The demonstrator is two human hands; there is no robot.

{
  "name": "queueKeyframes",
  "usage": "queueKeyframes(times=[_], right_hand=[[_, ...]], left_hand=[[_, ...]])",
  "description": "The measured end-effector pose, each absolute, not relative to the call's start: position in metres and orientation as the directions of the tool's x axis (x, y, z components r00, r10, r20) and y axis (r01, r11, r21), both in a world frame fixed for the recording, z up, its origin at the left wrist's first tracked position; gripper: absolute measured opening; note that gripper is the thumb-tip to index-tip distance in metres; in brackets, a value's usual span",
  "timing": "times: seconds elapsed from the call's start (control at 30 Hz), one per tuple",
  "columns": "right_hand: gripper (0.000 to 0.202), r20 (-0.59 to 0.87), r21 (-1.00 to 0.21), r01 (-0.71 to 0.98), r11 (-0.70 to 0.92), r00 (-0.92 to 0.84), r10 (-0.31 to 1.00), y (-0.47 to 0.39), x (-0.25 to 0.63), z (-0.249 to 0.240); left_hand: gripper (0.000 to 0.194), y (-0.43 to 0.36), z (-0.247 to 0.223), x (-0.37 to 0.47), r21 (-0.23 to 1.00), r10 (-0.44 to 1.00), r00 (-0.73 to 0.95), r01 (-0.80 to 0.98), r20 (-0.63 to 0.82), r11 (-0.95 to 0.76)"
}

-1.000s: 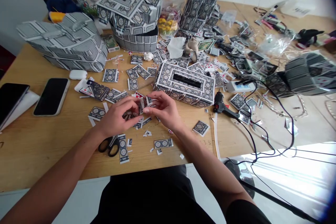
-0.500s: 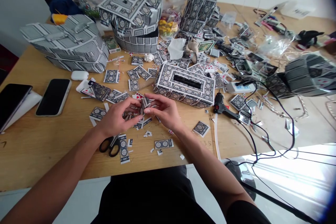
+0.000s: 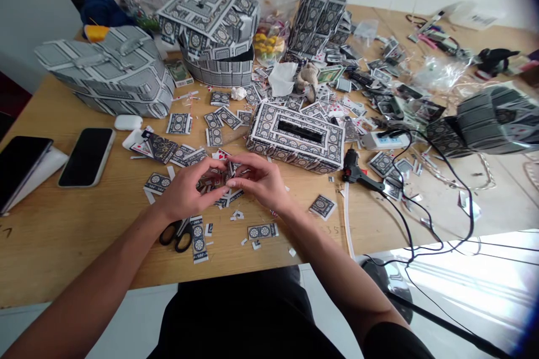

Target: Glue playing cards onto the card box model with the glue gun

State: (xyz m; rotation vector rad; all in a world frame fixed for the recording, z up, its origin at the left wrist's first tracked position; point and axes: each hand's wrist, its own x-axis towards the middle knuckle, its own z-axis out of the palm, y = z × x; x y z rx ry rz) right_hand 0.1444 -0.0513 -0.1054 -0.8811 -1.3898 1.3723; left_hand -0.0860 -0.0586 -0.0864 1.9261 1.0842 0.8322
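Your left hand (image 3: 185, 193) and right hand (image 3: 261, 182) both pinch one small playing-card piece (image 3: 229, 170) above the table (image 3: 63, 224).

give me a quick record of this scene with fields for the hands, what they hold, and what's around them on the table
left hand: pinches the card piece from the left
right hand: pinches it from the right
card piece: small, patterned, between both hands' fingertips
scissors: flat on the table, under the left wrist
card box: slotted, just behind the hands
glue gun: lying right of the box, corded
phone: face up, far left
table: wood, strewn with card scraps
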Motion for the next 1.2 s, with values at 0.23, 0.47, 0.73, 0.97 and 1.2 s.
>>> queueKeyframes(times=[0.23,0.47,0.73,0.97,1.2], right_hand=[[0.051,0.178,-0.984,-0.057,0.168,-0.305,0.935,-0.052,0.146,-0.104],[0.045,0.13,-0.991,-0.024,0.129,-0.32,0.938,-0.056,0.144,-0.104],[0.053,-0.076,-0.927,-0.326,-0.184,-0.317,0.945,-0.053,0.142,-0.096],[0.048,-0.066,-0.9,-0.393,-0.19,-0.309,0.949,-0.049,0.145,-0.097],[0.04,-0.003,-0.985,-0.164,-0.056,-0.309,0.951,-0.052,0.145,-0.104]], left_hand=[[0.033,-0.059,-0.088,-0.087,0.826,0.887,0.401,0.402,0.23,-0.396],[0.031,-0.06,-0.09,-0.086,0.863,0.894,0.39,0.348,0.221,-0.366],[0.054,-0.059,-0.094,-0.087,0.89,0.92,0.359,0.351,0.159,-0.291],[0.05,-0.057,-0.094,-0.083,0.948,0.947,0.296,0.245,0.126,-0.203],[0.047,-0.055,-0.095,-0.083,0.925,0.938,0.306,0.284,0.161,-0.251]])
